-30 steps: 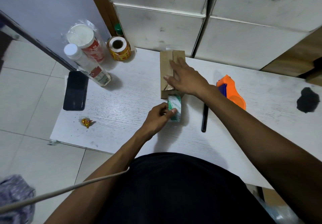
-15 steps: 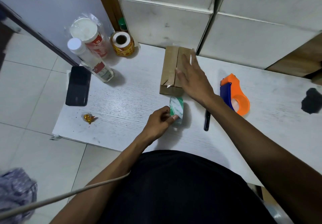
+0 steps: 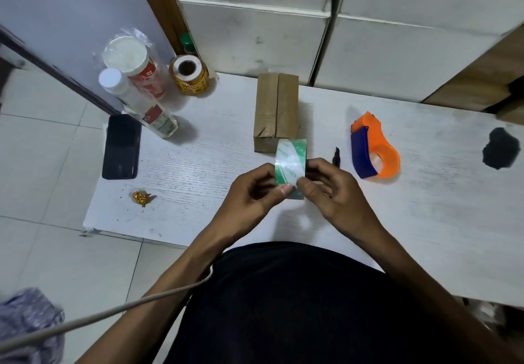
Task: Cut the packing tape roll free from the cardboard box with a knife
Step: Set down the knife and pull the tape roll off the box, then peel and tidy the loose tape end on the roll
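Note:
The packing tape roll [image 3: 291, 162], clear with green print, stands on edge right in front of the near end of the brown cardboard box [image 3: 276, 108]. My left hand [image 3: 256, 193] grips the roll from the left, thumb on its face. My right hand [image 3: 330, 191] grips it from the right, thumb beside the left one. A dark knife [image 3: 337, 156] lies on the white table [image 3: 198, 165] just right of my right hand, mostly hidden behind it.
An orange and blue tape dispenser [image 3: 373, 148] lies right of the knife. A black phone [image 3: 122, 146], a clear bottle [image 3: 139, 103], a wrapped cup stack [image 3: 136, 64] and a yellow label roll [image 3: 189, 74] sit at the left. White cartons [image 3: 283, 23] stand behind the table.
My right hand has left the top of the box and come down onto the tape roll, joining my left hand. The roll now sits higher between both hands.

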